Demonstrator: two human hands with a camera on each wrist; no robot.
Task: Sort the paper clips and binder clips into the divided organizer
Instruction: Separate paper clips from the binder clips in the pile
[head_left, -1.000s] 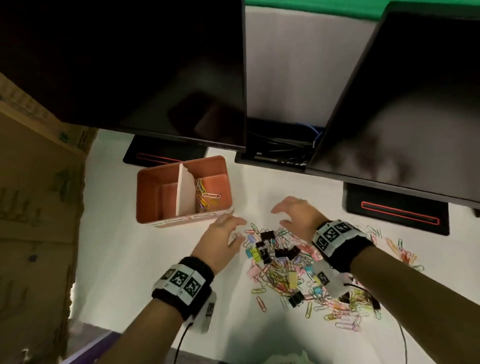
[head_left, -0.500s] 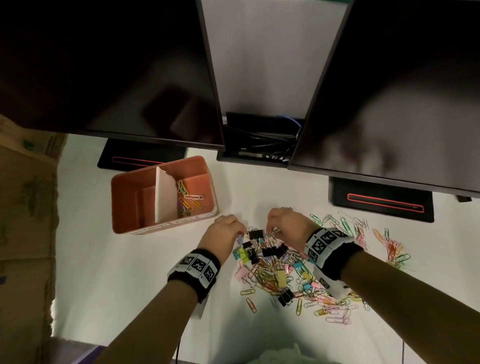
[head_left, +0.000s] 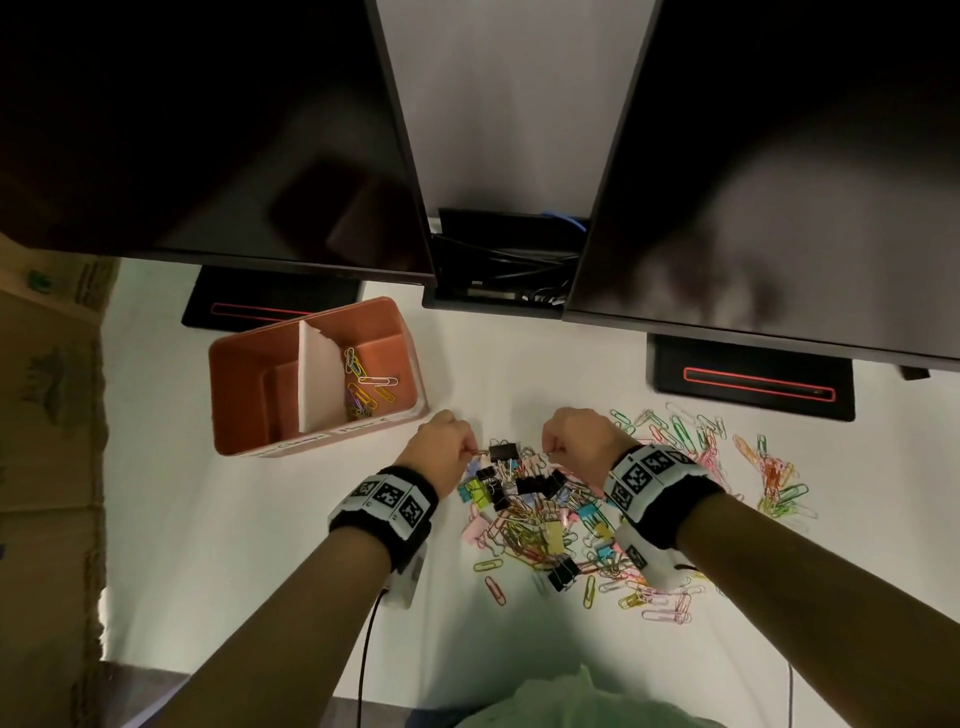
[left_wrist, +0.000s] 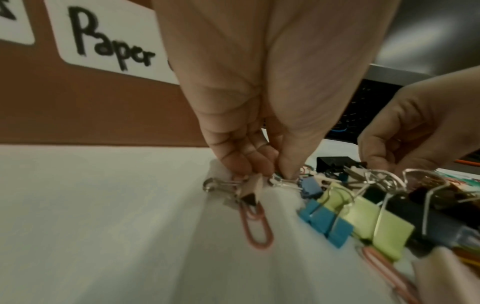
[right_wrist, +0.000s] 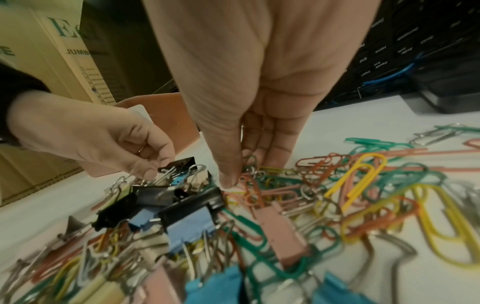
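The orange divided organizer (head_left: 244, 364) stands at the left, with several paper clips (head_left: 366, 382) in its right compartment; its "Paper" label (left_wrist: 103, 45) faces me. A mixed pile of binder clips and paper clips (head_left: 540, 519) lies in the middle of the table. At the pile's far left edge my left hand (head_left: 441, 447) pinches the wire handles of a small beige binder clip (left_wrist: 250, 187), and a pink paper clip (left_wrist: 257, 224) hangs from it. My right hand (head_left: 571, 441) pinches paper clips (right_wrist: 249, 164) at the pile's far right edge.
Two dark monitors (head_left: 208, 130) overhang the table's back, with black stands (head_left: 753, 384) below them. A cardboard box (head_left: 47, 415) lines the left side. More paper clips (head_left: 779, 478) lie scattered at the right. A green bag (head_left: 561, 701) sits at the near edge.
Both hands came down from hovering open over the pile and closed into pinches at its far edge. The organizer has not moved.
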